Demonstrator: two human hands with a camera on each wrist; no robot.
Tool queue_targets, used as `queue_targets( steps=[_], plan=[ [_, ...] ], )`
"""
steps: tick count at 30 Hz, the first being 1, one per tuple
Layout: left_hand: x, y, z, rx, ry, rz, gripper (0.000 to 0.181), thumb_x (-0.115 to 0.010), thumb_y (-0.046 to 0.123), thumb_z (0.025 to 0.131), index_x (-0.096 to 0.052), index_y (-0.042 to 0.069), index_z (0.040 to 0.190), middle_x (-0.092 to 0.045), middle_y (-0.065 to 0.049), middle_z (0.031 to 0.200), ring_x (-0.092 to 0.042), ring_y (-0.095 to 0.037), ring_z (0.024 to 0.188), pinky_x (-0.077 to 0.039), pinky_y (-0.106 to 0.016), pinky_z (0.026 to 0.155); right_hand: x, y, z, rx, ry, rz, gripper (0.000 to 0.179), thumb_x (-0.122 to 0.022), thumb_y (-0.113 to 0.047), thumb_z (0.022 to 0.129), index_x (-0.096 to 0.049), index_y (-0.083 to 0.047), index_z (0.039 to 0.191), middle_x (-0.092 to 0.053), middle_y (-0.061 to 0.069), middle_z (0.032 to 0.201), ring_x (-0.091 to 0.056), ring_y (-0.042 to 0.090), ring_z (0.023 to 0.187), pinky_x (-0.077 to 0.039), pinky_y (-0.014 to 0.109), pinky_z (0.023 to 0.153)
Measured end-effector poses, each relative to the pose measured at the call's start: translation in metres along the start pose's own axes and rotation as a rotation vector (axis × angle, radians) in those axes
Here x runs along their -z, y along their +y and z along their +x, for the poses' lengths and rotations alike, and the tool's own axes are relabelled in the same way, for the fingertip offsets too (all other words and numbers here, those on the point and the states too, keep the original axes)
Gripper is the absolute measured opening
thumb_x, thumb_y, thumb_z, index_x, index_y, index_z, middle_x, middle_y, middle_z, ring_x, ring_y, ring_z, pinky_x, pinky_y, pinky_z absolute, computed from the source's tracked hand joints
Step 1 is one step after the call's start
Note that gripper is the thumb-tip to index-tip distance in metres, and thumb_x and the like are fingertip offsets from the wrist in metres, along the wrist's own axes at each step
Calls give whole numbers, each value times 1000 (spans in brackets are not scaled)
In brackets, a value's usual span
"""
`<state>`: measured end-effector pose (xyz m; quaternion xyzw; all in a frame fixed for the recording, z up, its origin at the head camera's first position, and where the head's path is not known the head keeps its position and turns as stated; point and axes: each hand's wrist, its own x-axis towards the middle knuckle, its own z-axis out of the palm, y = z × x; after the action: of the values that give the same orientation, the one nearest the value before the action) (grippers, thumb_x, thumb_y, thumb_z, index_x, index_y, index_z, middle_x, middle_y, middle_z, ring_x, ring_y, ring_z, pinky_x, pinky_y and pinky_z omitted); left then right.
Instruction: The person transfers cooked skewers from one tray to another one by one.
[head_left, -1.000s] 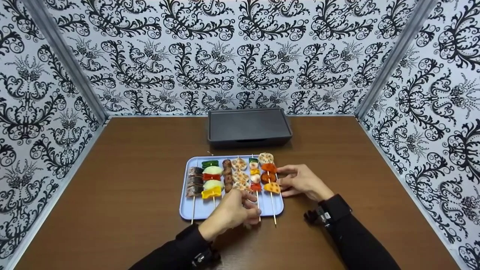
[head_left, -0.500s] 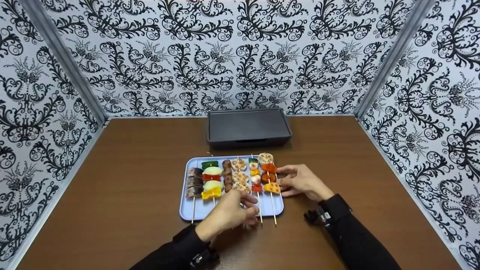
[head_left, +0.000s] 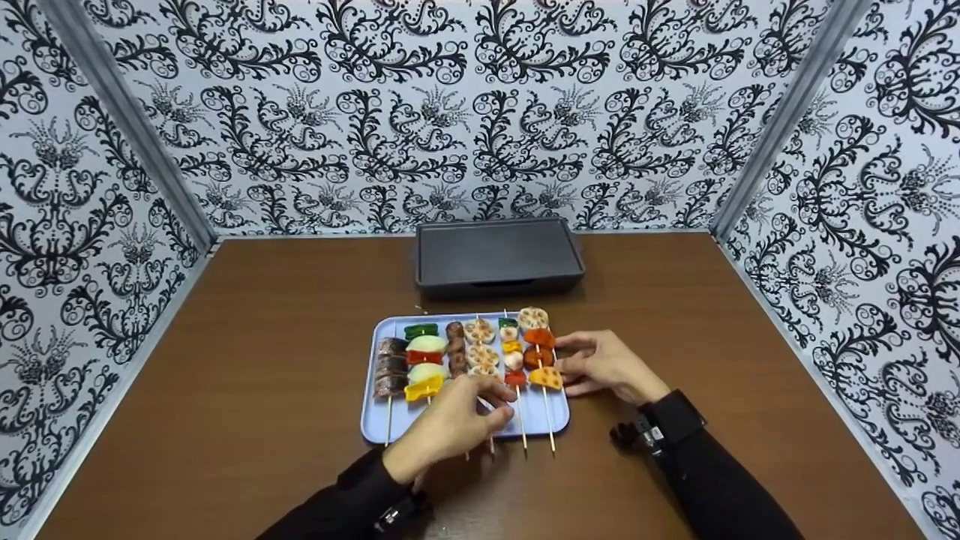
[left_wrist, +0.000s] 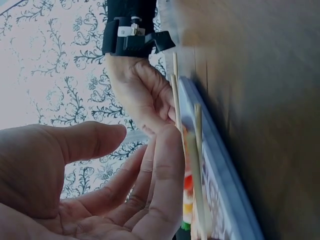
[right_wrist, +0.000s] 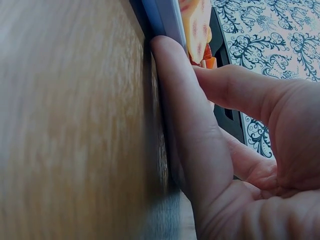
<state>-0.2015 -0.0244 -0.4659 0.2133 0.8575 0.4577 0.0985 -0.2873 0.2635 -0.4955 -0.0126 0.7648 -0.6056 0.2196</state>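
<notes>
A pale blue tray holds a row of food skewers, their wooden sticks jutting over its near rim. My left hand hovers above the near edge, thumb and fingers apart with nothing between them. It covers parts of the middle skewers, including the lotus root slices and meatballs. Just right of its fingertips lies a skewer of small colourful pieces. My right hand touches the tray's right side with extended fingers, close to the skewer with an orange slice. In the right wrist view, a finger lies along the tray's side.
Behind the tray stands a dark grey tabletop grill. Brown wooden table surrounds both. Patterned black-and-white walls rise at the back and sides. A dark fish skewer and an onion-and-pepper skewer lie at the tray's left.
My left hand has moved off the stick of the small colourful skewer, slightly to the left, and its thumb and fingers have parted. My right hand stays at the tray's side.
</notes>
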Motion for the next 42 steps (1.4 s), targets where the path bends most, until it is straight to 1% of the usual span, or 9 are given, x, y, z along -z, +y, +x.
queue_targets(
  steps=[2, 6, 12, 16, 22, 28, 33, 35, 42],
  plan=[
    [3, -1, 0, -17, 10, 17, 20, -72, 23, 93, -76, 12, 110, -78, 2, 98, -71, -11, 85, -61, -22, 79, 0, 0, 0, -3, 1, 2, 51, -73, -4, 91, -59, -7, 141, -73, 21, 105, -76, 28, 87, -70, 44, 77],
    [8, -3, 0, -35, 38, 54, 19, -71, 23, 94, -76, 13, 110, -78, 1, 98, -72, -13, 82, -61, -19, 75, -2, 0, -1, -7, 3, 5, 52, -73, -4, 91, -59, -7, 141, -72, 21, 106, -76, 28, 88, -70, 44, 77],
    [17, -8, 3, -69, 56, 50, 17, -71, 23, 96, -77, 14, 109, -79, 0, 99, -73, -15, 79, -61, -17, 69, -3, -1, 0, -8, 10, 3, 52, -73, -4, 91, -58, -7, 142, -71, 21, 106, -76, 28, 88, -70, 45, 78],
    [21, -15, 5, -110, 69, 52, 15, -71, 21, 97, -76, 12, 108, -79, -2, 97, -73, -15, 78, -61, -16, 68, -6, -1, 1, 0, 3, 0, 52, -72, -4, 92, -59, -8, 141, -71, 19, 106, -76, 28, 90, -70, 45, 78],
    [24, -21, 6, -194, 67, 132, 17, -70, 24, 98, -76, 11, 107, -79, -1, 96, -72, -13, 78, -61, -14, 69, -7, 3, -1, -17, 9, -7, 51, -73, -5, 92, -59, -10, 141, -69, 18, 106, -76, 28, 91, -70, 46, 78],
    [32, -21, 8, -193, 83, 157, 16, -70, 21, 97, -76, 13, 109, -77, 2, 95, -70, -11, 74, -60, -15, 64, -6, 4, -5, -19, 30, -20, 52, -77, -10, 91, -60, -10, 140, -67, 17, 106, -74, 27, 89, -70, 44, 76],
    [41, -21, 10, -240, 137, 183, 16, -70, 19, 97, -76, 10, 108, -78, 0, 95, -72, -11, 78, -67, -28, 69, -6, 4, -6, -12, 33, -25, 52, -78, -10, 90, -60, -8, 139, -68, 16, 105, -74, 26, 88, -70, 43, 76],
    [44, -21, 11, -246, 158, 192, 14, -71, 19, 96, -76, 11, 107, -78, 0, 96, -73, -11, 80, -68, -31, 72, -6, 4, -6, -6, 33, -30, 52, -77, -10, 90, -60, -7, 139, -68, 17, 105, -75, 26, 87, -70, 43, 76],
    [55, -28, 12, -246, 200, 231, 12, -72, 19, 95, -75, 15, 107, -77, 2, 97, -73, -11, 83, -68, -27, 75, -6, 0, -7, 19, 35, -48, 49, -75, -8, 92, -59, -4, 138, -69, 18, 106, -74, 25, 87, -70, 42, 77]
  ],
)
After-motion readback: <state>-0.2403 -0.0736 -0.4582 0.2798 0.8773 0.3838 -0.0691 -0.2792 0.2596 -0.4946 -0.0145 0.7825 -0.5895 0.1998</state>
